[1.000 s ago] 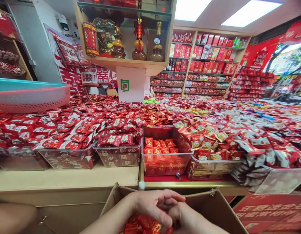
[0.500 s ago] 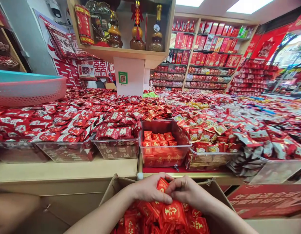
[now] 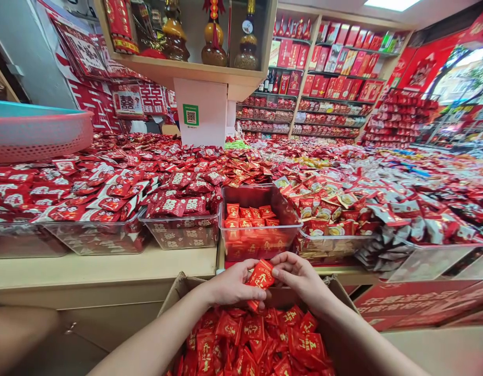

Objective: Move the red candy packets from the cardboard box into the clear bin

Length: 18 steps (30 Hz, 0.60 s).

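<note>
Over open carton (image 3: pixel 180 293), left grip (image 3: pixel 230 284) holds a packet (image 3: pixel 261 276); right grip (image 3: pixel 299 279) pinches its edge

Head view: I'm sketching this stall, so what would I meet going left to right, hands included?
Pink basket, maroon double-happiness packets, left hand, bright red packet, right hand, rack of hanging red goods.

1 head-worn view — forward and down, close above the packet (image 3: pixel 261 275).
</note>
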Each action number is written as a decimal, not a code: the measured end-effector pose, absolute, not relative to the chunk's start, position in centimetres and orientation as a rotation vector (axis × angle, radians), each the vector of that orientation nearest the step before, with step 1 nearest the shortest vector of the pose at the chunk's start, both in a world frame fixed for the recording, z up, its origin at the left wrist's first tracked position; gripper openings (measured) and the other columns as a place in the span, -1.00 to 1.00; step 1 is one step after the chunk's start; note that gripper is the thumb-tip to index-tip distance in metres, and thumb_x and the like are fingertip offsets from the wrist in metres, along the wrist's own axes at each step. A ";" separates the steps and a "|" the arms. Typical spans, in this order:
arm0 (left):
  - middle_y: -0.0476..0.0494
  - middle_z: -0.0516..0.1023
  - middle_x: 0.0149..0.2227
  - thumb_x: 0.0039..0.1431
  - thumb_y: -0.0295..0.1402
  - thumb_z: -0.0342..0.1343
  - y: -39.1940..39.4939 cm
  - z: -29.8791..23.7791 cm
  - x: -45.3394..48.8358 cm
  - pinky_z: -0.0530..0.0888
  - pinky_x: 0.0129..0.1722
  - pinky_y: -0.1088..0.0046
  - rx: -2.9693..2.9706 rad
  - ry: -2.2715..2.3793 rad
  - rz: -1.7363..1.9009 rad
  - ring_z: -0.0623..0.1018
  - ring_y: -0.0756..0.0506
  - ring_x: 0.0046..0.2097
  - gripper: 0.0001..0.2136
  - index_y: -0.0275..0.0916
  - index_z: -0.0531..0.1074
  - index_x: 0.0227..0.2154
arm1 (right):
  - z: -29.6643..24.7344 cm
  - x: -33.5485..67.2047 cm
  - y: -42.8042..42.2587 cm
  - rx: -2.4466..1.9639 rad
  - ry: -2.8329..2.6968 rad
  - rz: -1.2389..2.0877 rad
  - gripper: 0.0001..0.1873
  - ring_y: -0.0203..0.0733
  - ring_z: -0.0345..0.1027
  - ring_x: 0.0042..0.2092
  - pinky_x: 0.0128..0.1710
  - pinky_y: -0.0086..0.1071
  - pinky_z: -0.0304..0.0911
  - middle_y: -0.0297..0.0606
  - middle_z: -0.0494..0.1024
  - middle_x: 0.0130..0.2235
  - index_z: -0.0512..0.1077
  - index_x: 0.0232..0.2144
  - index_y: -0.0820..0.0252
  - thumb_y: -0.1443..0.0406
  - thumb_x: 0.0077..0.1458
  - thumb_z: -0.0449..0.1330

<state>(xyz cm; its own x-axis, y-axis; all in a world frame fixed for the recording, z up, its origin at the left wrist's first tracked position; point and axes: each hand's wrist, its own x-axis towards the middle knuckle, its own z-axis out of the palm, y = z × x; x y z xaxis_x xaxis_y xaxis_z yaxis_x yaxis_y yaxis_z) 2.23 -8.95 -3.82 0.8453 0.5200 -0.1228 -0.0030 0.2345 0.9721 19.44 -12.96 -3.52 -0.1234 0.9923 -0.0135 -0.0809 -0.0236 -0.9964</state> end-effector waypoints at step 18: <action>-0.19 0.48 -0.42 -0.07 -0.19 0.06 -9.2 -4.2 2.6 0.32 -0.63 0.62 1.385 0.635 0.332 0.50 -0.02 -0.49 -0.69 -0.31 0.25 -0.31 | -3.8 19.4 -12.8 -1.102 -1.281 1.308 -0.71 -0.41 0.16 -0.51 -0.50 -0.49 0.12 -0.34 0.37 -0.50 0.31 -0.51 0.29 0.14 -0.14 0.17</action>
<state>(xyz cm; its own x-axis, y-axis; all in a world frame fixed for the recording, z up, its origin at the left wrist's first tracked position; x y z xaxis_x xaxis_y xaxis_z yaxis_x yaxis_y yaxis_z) 2.62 -9.23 -4.16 0.7912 0.5706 -0.2201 0.1447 0.1749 0.9739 19.36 -12.81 -3.85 -0.1279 0.9916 0.0215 -0.0416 0.0163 -0.9990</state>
